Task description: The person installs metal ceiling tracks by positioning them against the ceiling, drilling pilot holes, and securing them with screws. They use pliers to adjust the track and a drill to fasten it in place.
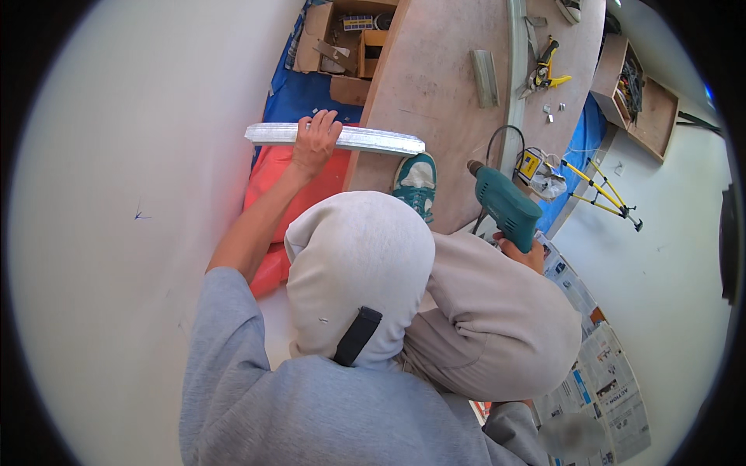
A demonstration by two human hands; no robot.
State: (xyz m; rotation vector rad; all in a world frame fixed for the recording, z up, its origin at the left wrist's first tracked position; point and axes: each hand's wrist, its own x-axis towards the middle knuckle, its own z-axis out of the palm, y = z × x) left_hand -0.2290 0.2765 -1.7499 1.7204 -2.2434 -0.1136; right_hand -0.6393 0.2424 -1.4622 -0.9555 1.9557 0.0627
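My left hand (315, 144) grips a long silver metal channel (373, 140) from above, held crosswise with its right end at the toe of my green-and-white shoe (416, 186). My right hand (522, 255) holds a teal corded drill (505, 203) by its handle beside my bent knee, its chuck pointing up and left toward the wooden board (435, 101). The drill's black cord loops behind it. A red sheet (272, 179) lies beneath my left forearm.
Cardboard boxes (318, 43) sit on blue sheeting at top left. Yellow-handled snips (556, 78), a short metal piece (484, 78) and small offcuts lie on the boards. A yellow tripod (602, 190), wooden tool box (653, 128) and newspapers (598, 373) are rightward; a white wall (132, 233) is leftward.
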